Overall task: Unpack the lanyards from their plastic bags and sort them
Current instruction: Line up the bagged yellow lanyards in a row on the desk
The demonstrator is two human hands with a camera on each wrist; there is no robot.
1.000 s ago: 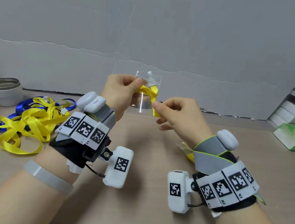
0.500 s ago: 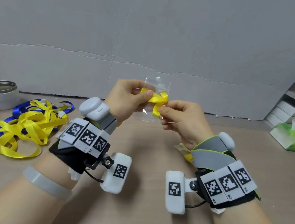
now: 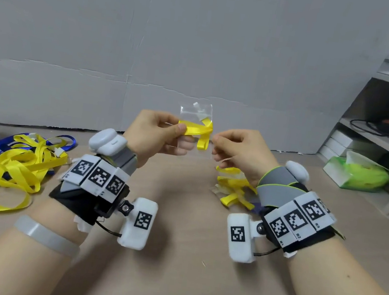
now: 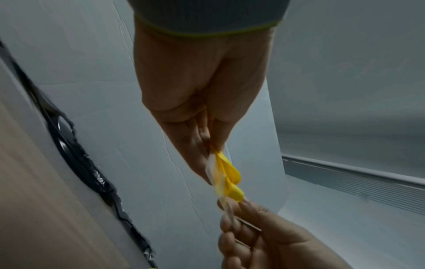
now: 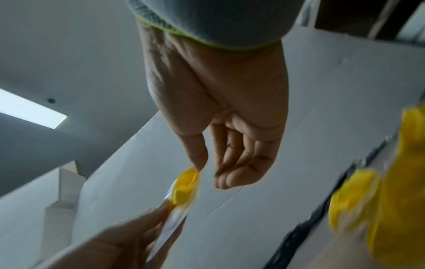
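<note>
Two hands hold one clear plastic bag [image 3: 194,114] above the wooden table [image 3: 169,281]. The left hand [image 3: 155,134] pinches the bag and its folded yellow lanyard [image 3: 197,130]; the right hand [image 3: 240,149] pinches the bag's other edge. Left of the bag lies a pile of loose yellow and blue lanyards [image 3: 10,166]; bagged yellow lanyards [image 3: 232,187] lie below the right hand.

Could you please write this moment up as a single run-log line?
left hand pinches yellow lanyard with clear bag | right hand pinches bag's edge | unpacked pile on table
</note>
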